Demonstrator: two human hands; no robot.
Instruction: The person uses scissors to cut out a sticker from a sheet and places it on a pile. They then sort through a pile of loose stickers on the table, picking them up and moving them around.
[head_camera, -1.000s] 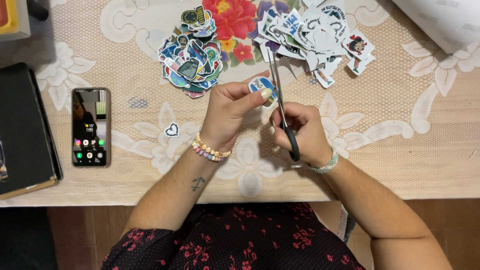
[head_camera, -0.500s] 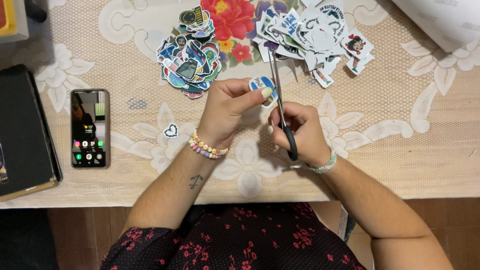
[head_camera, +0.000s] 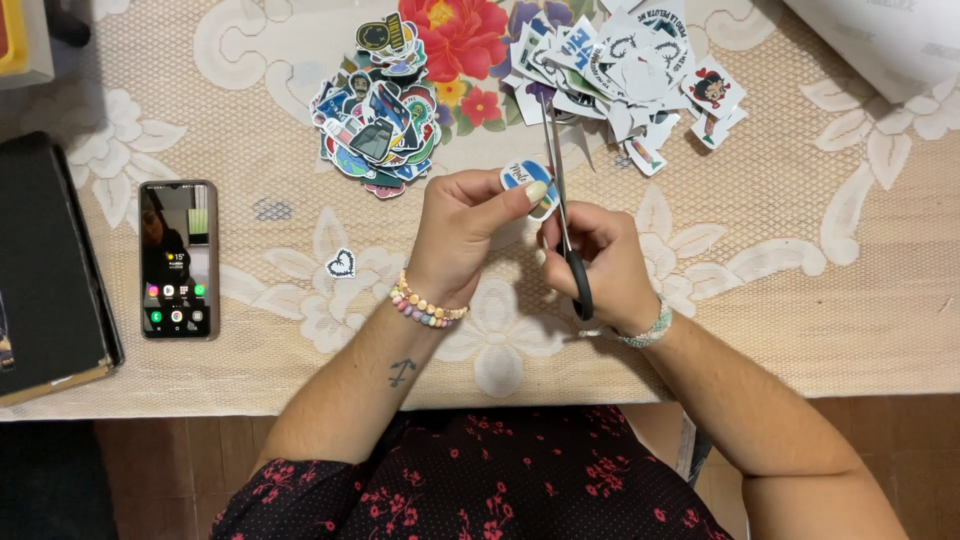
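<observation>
Small round sticker, blue and white, sits at centre of the scene, raised just above the lace tablecloth. Left hand pinches it between thumb and fingertips, fingers curled closed around its near edge. Scissors stand just right of the sticker, blades pointing to the far side, touching or nearly touching its right edge; exact contact cannot be told. Right hand grips the black scissor handles, fingers folded through the loops, blades close to shut.

Beaded bracelet on left wrist; a pale banded bracelet on right wrist. Small anchor tattoo on the left forearm.

Far of the hands, left: a pile of cut-out coloured stickers. Far, right: a heap of white paper offcuts and uncut stickers. Between the two lies a printed red flower on the cloth.

Left of the hands, a lone heart-shaped sticker lies flat. Farther left, a smartphone lies face up, screen lit. At the left edge, a dark book.
</observation>
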